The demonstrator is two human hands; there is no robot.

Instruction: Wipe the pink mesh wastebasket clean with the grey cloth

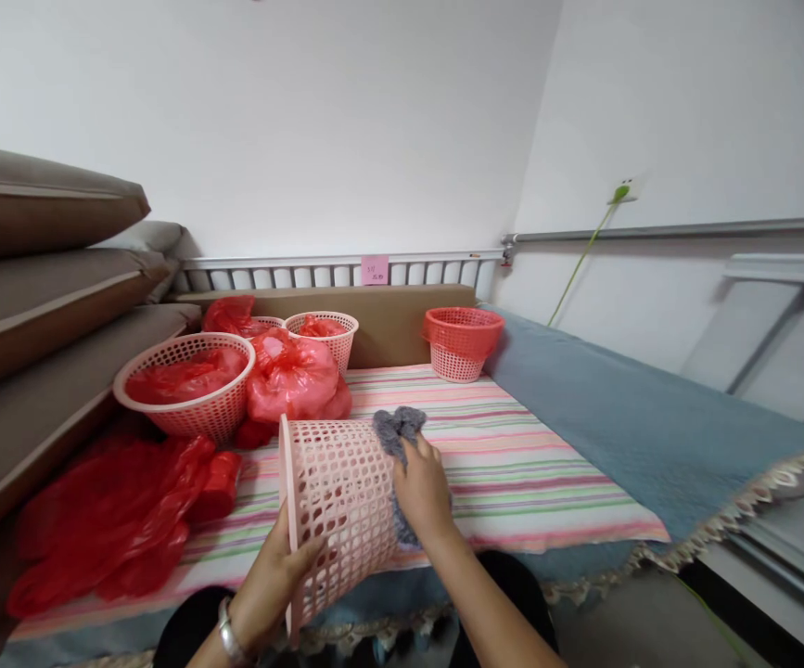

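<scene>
We have the pink basket (pixel 346 501) at the near middle of the scene, turned on its side over the near edge of the striped cloth (pixel 519 464), its mouth facing left and its base right. We judge it light, hollow plastic: stiff along the rim, springier through the perforated wall, smooth enough to slide a little, and unlikely to break unless squeezed hard. The thick rim and the mesh just beside it look the best places for us to take hold, since the holes give some bite.

Our left hand (pixel 277 575) grips there, thumb across the mesh; its other fingers are mostly hidden, so we cannot tell exactly how they curl. Our right hand (pixel 424 487) has its fingers closed on the gray cloth (pixel 400 425), which is bunched, fuzzy and soft, pressed around the base end.

The basket is pale pink, with rows of rounded holes, tapering from the wide rim toward the base. Through the holes we see light and shadow; the inside is otherwise hidden from us.
</scene>
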